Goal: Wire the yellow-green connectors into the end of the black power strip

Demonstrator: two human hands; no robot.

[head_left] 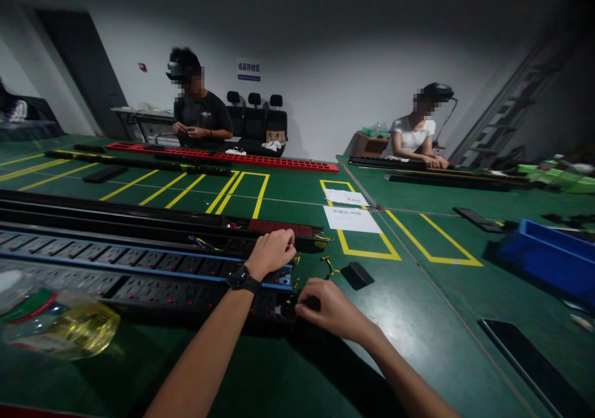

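Note:
Several long black power strips lie side by side across the green table, their right ends in front of me. My left hand, with a black watch on the wrist, is curled into a fist resting on the end of one strip near loose coloured wires. My right hand pinches the end of the nearest strip, fingers closed on a small black part there. A small black end cap lies just beyond my right hand, beside yellow-green wire ends.
A plastic bottle of yellow liquid lies at the left. White paper sheets sit inside yellow floor-tape boxes. A blue bin stands at the right, a black flat strip near the front right. Two other people sit at far tables with a red strip.

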